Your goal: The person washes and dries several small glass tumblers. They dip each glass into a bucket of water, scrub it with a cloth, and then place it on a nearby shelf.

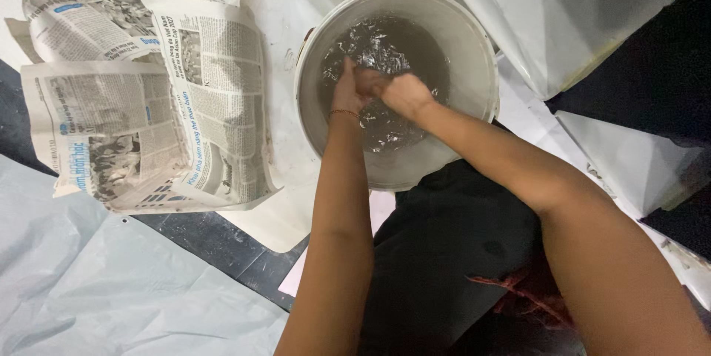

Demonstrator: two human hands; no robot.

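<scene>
my left hand (346, 93) and right hand (404, 93) meet inside the white bucket (474, 89), both closed on wet grey pulp (385, 45); my fingertips are hard to make out in it. folded newspapers (148, 97) lie to the left, pale sheets (563, 15) beyond the bucket.

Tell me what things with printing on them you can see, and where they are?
Newspaper: left of the white bucket, a crumpled, folded stack of grey-white pages with black print, blue headings and grey photos.
Nothing else printed shows: no packages, signs or screens.
</scene>
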